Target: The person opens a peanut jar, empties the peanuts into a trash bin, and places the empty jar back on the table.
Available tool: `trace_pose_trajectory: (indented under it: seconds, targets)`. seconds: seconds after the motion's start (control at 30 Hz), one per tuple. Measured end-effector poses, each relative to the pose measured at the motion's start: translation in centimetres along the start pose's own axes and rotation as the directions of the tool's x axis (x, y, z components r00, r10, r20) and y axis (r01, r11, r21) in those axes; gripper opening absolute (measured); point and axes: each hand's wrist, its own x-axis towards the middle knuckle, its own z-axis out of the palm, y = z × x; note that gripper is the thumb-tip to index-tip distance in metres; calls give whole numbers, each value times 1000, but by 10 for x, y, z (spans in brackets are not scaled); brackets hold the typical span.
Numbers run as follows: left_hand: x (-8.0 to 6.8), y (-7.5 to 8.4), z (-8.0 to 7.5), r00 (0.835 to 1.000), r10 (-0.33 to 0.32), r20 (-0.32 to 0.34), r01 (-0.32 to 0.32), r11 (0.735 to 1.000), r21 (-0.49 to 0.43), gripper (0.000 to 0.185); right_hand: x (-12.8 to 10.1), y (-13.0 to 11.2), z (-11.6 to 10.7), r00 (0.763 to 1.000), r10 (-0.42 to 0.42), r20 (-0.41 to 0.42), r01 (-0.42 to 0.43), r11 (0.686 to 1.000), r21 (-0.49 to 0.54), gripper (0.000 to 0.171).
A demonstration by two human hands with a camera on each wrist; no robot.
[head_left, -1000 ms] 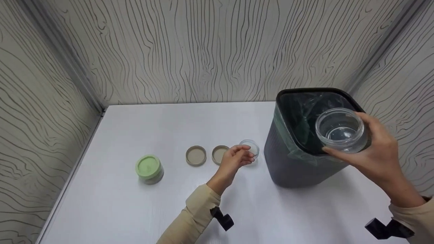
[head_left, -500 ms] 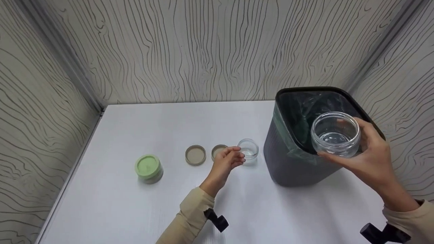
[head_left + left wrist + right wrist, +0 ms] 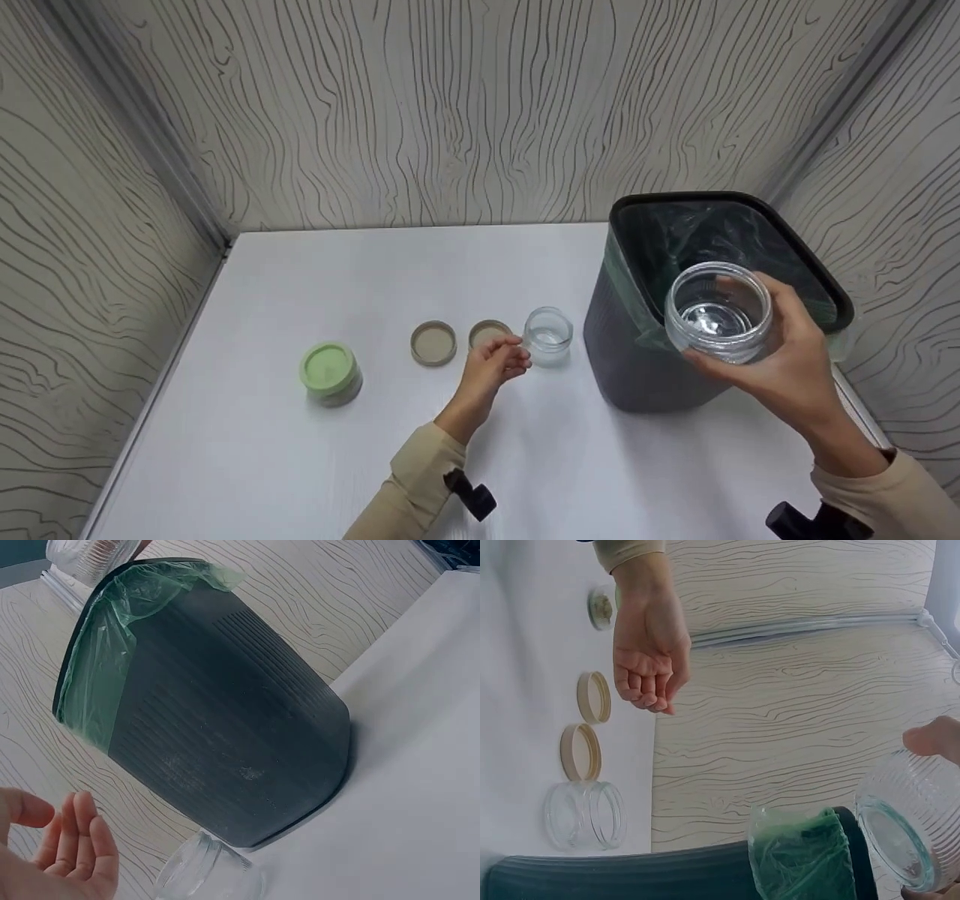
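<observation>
My right hand grips a large clear ribbed jar with no lid, held above the near rim of a dark bin lined with a green bag. The right wrist view shows the same large jar. My left hand hovers over the white table with loosely curled fingers and holds nothing. It is just left of a small clear jar and near two tan lids. The small jar stands in front of the bin.
A jar with a green lid stands on the table's left part. Wood-grain panels wall the table at the back and both sides. The bin takes up the right side.
My left hand has drawn back left from the small clear jar, which now shows whole. My right hand has carried the large jar left and down, toward the bin's near rim.
</observation>
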Motion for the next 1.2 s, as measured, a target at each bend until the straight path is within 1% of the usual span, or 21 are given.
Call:
trace_pose_trajectory:
  seconds: [0.17,0.3,0.4,0.57,0.8,0.93,1.03,1.13,1.2]
  targets:
    - [-1,-5,-6,1000,-9,-29,9,1000,-21,26,-4,-4,6,999,-16,28,15,999,39,94]
    - [-1,-9,-12,998,-26,-54,24,999,-43,24,-7,-7,11,999,-17,44,15,999,49,95]
    - [-2,-12,-17,997,-35,-63,32,998,-57,25,-9,-8,15,998,-25,56,22,998,55,95]
    - [-4,-18,-26,997,-29,-69,24,997,-78,26,-11,-8,23,996,-52,74,46,996,80,97]
    - [-7,-24,-35,996,-40,-84,34,997,-65,28,-13,-6,35,989,-113,98,102,988,114,98]
    - [-8,-25,-37,994,-43,-97,37,997,-68,30,-14,-7,38,988,-97,116,83,990,116,97]
    - [-8,-24,-38,993,-46,-113,38,997,-69,31,-16,-7,41,989,-94,114,83,992,98,97]
    - [-8,-24,-40,991,-54,-125,46,997,-63,32,-18,-6,46,988,-125,93,116,989,91,97]
    - [-8,-25,-41,990,-58,-130,50,997,-63,31,-19,-5,48,984,-161,77,156,985,70,97]
